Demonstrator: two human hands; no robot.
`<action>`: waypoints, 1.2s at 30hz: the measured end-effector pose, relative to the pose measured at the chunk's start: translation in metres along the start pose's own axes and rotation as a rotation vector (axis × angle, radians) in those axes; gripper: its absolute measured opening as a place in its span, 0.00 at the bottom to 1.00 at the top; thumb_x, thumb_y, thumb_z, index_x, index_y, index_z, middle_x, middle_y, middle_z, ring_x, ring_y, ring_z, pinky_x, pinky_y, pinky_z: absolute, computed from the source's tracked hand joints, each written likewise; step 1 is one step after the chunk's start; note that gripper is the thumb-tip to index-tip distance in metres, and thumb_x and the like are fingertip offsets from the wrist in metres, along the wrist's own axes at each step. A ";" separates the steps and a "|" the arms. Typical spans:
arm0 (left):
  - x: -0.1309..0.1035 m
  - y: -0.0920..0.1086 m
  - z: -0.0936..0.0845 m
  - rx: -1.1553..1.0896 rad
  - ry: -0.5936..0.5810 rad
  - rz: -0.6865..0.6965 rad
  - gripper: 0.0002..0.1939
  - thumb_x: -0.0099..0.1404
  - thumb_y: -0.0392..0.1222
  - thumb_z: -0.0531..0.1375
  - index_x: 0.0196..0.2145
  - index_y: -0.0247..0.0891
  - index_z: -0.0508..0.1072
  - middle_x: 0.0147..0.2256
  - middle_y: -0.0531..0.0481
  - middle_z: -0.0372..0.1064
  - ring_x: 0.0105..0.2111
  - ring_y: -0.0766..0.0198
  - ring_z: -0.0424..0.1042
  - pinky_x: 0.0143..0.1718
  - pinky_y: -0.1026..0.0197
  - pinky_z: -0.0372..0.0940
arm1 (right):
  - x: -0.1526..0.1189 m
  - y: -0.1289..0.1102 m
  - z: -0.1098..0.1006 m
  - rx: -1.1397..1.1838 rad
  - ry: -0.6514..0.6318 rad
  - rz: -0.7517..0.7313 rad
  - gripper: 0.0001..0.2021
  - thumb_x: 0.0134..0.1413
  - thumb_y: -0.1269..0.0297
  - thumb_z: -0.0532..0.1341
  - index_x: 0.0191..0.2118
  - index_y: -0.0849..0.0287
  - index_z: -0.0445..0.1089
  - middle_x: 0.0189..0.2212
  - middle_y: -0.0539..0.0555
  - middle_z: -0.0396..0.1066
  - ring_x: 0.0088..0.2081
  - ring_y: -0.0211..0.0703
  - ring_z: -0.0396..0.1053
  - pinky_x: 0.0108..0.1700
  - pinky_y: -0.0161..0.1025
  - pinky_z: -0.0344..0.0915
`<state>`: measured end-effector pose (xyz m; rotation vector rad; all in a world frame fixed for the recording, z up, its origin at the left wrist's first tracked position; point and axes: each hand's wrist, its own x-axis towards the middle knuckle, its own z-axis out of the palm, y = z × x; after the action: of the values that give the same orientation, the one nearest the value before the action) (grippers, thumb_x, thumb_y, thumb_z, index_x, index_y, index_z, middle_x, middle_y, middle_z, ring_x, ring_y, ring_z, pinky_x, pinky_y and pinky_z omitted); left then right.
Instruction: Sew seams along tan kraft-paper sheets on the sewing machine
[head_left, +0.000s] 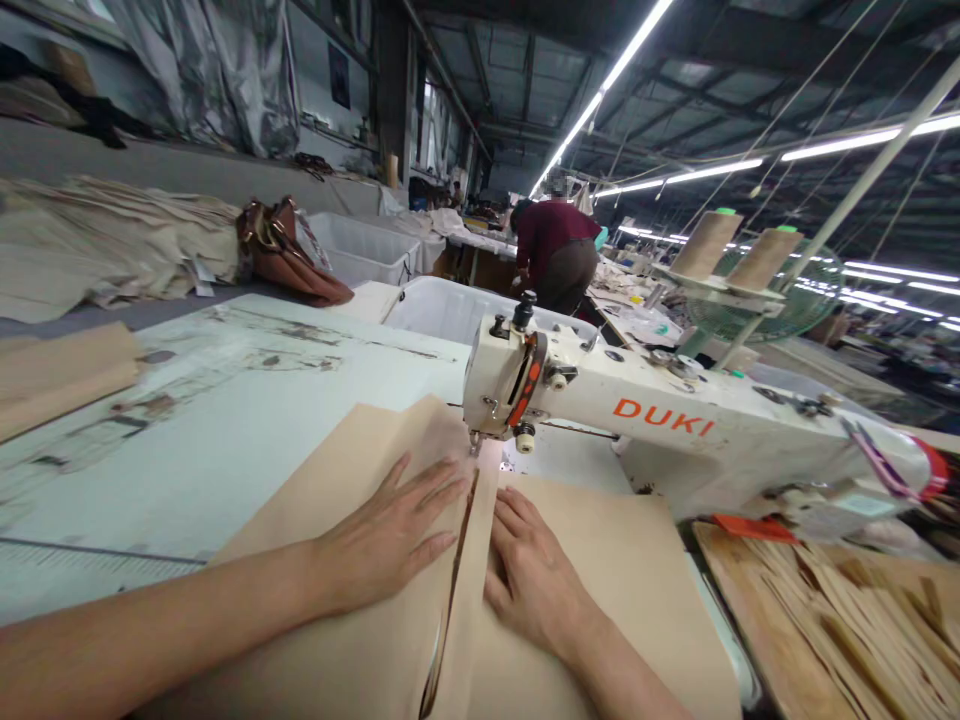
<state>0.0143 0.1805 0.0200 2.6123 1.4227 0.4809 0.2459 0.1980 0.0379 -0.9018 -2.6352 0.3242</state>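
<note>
From where I stand, the left hand (397, 530) lies flat with its fingers slightly spread on the beige fabric (322, 490), fingertips towards the needle area. The right hand (532, 570) is bent at the knuckles, fingertips at the edge of a narrow fabric strip (474, 560); I can't tell whether it pinches the cloth or only presses it. The strip runs between both hands up to the presser foot (475, 447) of the DUKI sewing machine (570, 385), with a dark gap (450, 610) along its left side.

To guide this well, I'd use light, even pressure from both palms, keep the strip straight into the foot, watch that gap for drifting, and keep fingertips clear of the needle. The fabric spreads over the pale tabletop (375, 370); to the right, more strips (847, 620) lie on a wooden board (731, 580).
</note>
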 end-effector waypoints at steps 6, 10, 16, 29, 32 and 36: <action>-0.005 0.004 0.001 0.049 -0.034 0.018 0.27 0.77 0.49 0.44 0.69 0.41 0.48 0.69 0.47 0.44 0.68 0.57 0.45 0.68 0.42 0.32 | 0.000 0.000 -0.003 -0.005 -0.056 0.036 0.29 0.56 0.68 0.58 0.63 0.62 0.60 0.62 0.55 0.60 0.66 0.47 0.49 0.71 0.47 0.37; -0.005 0.004 0.002 0.059 -0.035 0.018 0.28 0.77 0.48 0.44 0.70 0.41 0.44 0.69 0.47 0.42 0.68 0.57 0.44 0.67 0.42 0.30 | 0.000 0.000 -0.003 -0.016 -0.063 0.042 0.29 0.55 0.68 0.57 0.63 0.63 0.60 0.62 0.55 0.60 0.66 0.46 0.48 0.71 0.46 0.37; -0.003 0.008 0.002 0.066 -0.047 0.016 0.28 0.77 0.48 0.43 0.70 0.38 0.44 0.69 0.45 0.42 0.68 0.58 0.43 0.67 0.43 0.28 | 0.001 0.000 -0.003 -0.027 -0.067 0.042 0.27 0.55 0.68 0.57 0.61 0.64 0.63 0.61 0.56 0.61 0.66 0.47 0.49 0.71 0.47 0.38; -0.004 0.010 0.006 0.182 0.025 0.011 0.26 0.76 0.48 0.45 0.68 0.39 0.50 0.68 0.48 0.46 0.67 0.59 0.48 0.67 0.45 0.29 | 0.004 0.000 -0.006 -0.071 -0.039 0.023 0.23 0.58 0.67 0.58 0.60 0.64 0.63 0.59 0.57 0.63 0.64 0.47 0.51 0.70 0.47 0.42; -0.005 0.008 0.008 0.238 0.036 0.042 0.27 0.74 0.46 0.48 0.68 0.41 0.51 0.67 0.47 0.51 0.65 0.56 0.52 0.66 0.43 0.37 | 0.015 -0.016 -0.008 -0.158 -0.068 0.078 0.12 0.60 0.71 0.56 0.48 0.64 0.70 0.47 0.58 0.71 0.53 0.48 0.64 0.61 0.47 0.60; -0.005 -0.004 0.015 0.348 0.084 0.138 0.29 0.68 0.39 0.51 0.66 0.41 0.55 0.65 0.43 0.56 0.63 0.53 0.56 0.65 0.43 0.38 | 0.033 -0.042 -0.007 -0.346 -0.133 0.131 0.11 0.56 0.71 0.60 0.44 0.71 0.71 0.39 0.64 0.71 0.41 0.54 0.68 0.43 0.49 0.70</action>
<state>0.0136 0.1791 0.0042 3.0123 1.4735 0.3931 0.2010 0.1872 0.0653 -1.2011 -2.8121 -0.0471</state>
